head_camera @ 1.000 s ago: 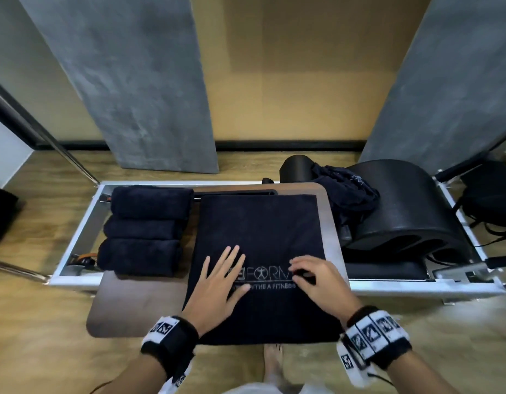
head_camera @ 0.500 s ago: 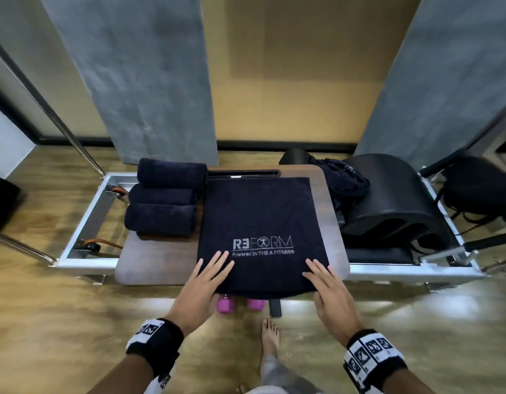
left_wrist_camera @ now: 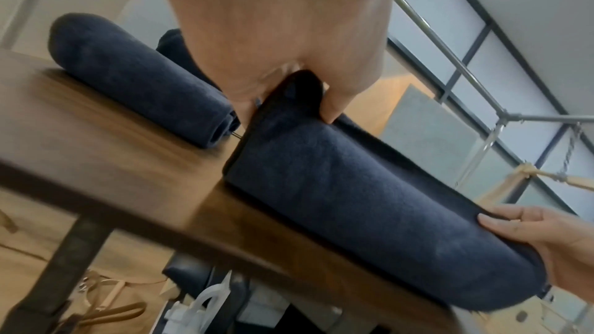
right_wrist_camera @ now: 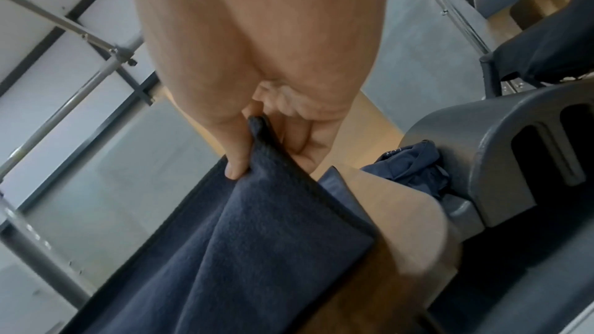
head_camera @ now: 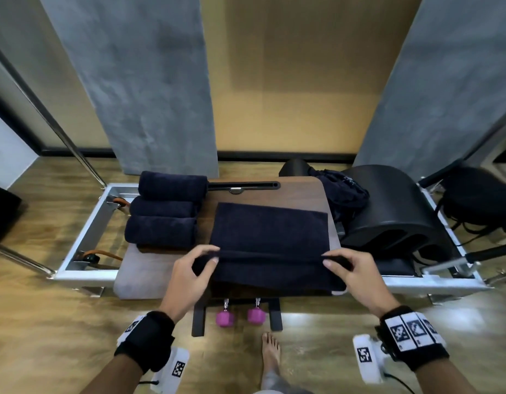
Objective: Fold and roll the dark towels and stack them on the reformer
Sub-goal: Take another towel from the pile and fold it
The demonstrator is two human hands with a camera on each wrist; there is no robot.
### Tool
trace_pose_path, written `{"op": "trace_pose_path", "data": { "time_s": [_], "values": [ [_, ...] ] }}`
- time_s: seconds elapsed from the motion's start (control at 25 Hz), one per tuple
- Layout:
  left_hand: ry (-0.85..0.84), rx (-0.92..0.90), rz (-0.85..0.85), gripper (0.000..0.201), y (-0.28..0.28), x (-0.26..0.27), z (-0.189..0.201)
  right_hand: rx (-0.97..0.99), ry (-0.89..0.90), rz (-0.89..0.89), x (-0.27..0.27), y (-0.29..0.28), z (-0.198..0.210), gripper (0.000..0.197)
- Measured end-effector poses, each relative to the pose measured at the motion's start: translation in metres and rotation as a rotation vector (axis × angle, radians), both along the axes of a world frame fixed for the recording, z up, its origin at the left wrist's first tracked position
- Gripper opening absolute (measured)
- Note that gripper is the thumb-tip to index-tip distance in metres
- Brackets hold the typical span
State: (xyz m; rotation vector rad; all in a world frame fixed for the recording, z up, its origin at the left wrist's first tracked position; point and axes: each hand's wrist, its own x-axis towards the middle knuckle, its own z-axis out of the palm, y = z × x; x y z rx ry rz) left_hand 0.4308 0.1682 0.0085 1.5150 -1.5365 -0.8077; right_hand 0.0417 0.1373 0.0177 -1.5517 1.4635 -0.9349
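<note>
Head view: the left hand (head_camera: 189, 275) and right hand (head_camera: 352, 273) each pinch a near corner of the dark towel (head_camera: 270, 234), thumb against curled fingers, lifting that edge over the part lying flat on the wooden board (head_camera: 303, 189). Three rolled towels (head_camera: 163, 210) lie stacked at the board's left end, on the reformer (head_camera: 84, 226).
</note>
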Motion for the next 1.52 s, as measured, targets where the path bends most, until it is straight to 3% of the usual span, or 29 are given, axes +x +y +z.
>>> {"op": "trace_pose_path", "data": {
  "time_s": [0.2, 0.36, 0.44, 0.52, 0.6, 0.72, 0.84, 0.96, 1.12, 1.2, 1.28, 1.4, 1.52],
  "values": [
    [-0.013, -0.055, 0.16, 0.017, -0.082, -0.014, 0.01, 0.038, -0.182, -0.144, 0.001, -0.078, 0.004, 0.012],
    [-0.082, 0.112, 0.24, 0.015, -0.145, -0.028, 0.0, 0.087, -0.152, -0.169, -0.001, -0.142, -0.01, 0.01],
    [-0.116, 0.198, 0.268, 0.019, -0.17, -0.036, -0.007, 0.167, -0.062, -0.183, -0.003, -0.169, -0.021, 0.007],
    [-0.184, 0.263, 0.25, 0.036, -0.185, -0.044, -0.013, 0.202, 0.157, -0.228, -0.007, -0.185, -0.03, 0.011],
    [-0.346, 0.201, 0.203, 0.053, -0.187, -0.052, -0.019, 0.083, 0.358, -0.282, -0.007, -0.187, -0.035, 0.015],
    [-0.56, -0.028, 0.13, 0.038, -0.171, -0.074, -0.021, -0.201, 0.371, -0.137, 0.003, -0.177, -0.04, 0.022],
    [-0.491, -0.065, -0.151, 0.014, -0.14, -0.103, -0.026, -0.122, 0.337, 0.067, 0.018, -0.161, -0.041, 0.028],
    [-0.551, 0.031, -0.432, 0.029, -0.114, -0.113, -0.039, -0.065, 0.399, 0.087, 0.017, -0.148, -0.039, 0.027],
    [-0.728, -0.039, -0.417, 0.028, -0.117, -0.092, -0.045, -0.018, 0.514, 0.09, 0.013, -0.109, -0.031, 0.023],
    [-0.832, -0.099, -0.361, 0.025, -0.121, -0.083, -0.046, -0.046, 0.557, 0.2, 0.024, -0.075, -0.031, 0.02],
    [-0.93, -0.082, -0.328, 0.04, -0.116, -0.079, -0.048, -0.087, 0.512, 0.337, 0.042, -0.042, -0.035, 0.019],
    [-0.902, 0.038, -0.351, 0.057, -0.088, -0.077, -0.053, -0.147, 0.463, 0.449, 0.064, -0.008, -0.049, 0.024],
    [-0.876, 0.004, -0.406, 0.072, -0.04, -0.071, -0.06, -0.188, 0.537, 0.439, 0.071, 0.015, -0.057, 0.042]
  ]
}}
